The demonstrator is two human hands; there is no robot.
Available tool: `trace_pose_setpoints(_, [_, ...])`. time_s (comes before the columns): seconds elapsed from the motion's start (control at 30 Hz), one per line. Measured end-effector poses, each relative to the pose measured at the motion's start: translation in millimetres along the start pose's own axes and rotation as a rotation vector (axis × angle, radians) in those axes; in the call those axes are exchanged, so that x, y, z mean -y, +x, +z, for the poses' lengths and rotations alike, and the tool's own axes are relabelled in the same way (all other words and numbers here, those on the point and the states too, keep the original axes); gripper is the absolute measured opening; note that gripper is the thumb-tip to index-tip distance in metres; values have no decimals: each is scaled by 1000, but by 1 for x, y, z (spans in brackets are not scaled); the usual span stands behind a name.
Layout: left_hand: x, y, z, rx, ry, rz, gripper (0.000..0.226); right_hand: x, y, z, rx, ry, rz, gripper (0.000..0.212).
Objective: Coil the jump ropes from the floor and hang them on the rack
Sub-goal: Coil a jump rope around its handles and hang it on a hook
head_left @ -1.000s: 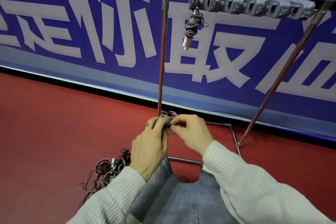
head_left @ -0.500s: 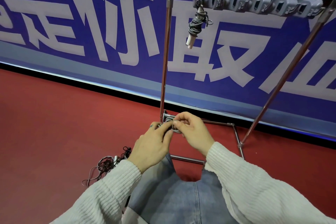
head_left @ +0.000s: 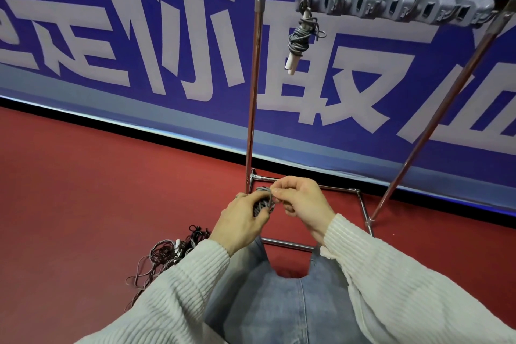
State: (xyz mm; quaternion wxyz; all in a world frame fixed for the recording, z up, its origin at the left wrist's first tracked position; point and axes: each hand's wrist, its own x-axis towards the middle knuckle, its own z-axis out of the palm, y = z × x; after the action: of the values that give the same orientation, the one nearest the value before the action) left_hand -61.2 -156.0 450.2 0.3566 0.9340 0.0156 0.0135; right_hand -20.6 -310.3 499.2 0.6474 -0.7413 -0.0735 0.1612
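My left hand (head_left: pixel 240 223) grips a coiled grey jump rope (head_left: pixel 263 202) in front of me, low at the centre. My right hand (head_left: pixel 300 201) pinches a strand at the top of that coil. A metal rack (head_left: pixel 255 86) stands ahead, with a grey strip of hooks (head_left: pixel 391 7) along its top bar. One coiled grey rope with white handles (head_left: pixel 300 36) hangs from the leftmost hook. A tangle of dark ropes (head_left: pixel 167 253) lies on the red floor, partly hidden by my left sleeve.
The rack's base frame (head_left: pixel 290 244) lies on the red floor (head_left: pixel 97 204) just beyond my knees. A blue banner with large white characters (head_left: pixel 139 36) covers the wall behind. My jeans (head_left: pixel 279 301) fill the bottom centre.
My hands have shifted slightly on the coil, the right fingers now pinching a strand at its top. The view has tilted a little, and the rack sits slightly lower in frame.
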Motion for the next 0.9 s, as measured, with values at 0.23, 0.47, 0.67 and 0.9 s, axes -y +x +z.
trace_pose_setpoints(0.23, [16, -3, 11, -54, 9, -49, 42, 1, -11, 4, 66, -131, -83, 23])
trace_pose_setpoints(0.47, [-9, -5, -3, -29, -397, 179, 38, 39, 0, -24, 49, -328, -392, 27])
trace_pose_setpoints(0.67, [-56, 28, -36, -97, -793, 68, 63, 95, 33, -54, -93, -347, -548, 31])
trace_pose_setpoints(0.9, [-119, 82, -80, -109, -985, 123, 26, 142, 60, -68, -131, -28, -430, 33])
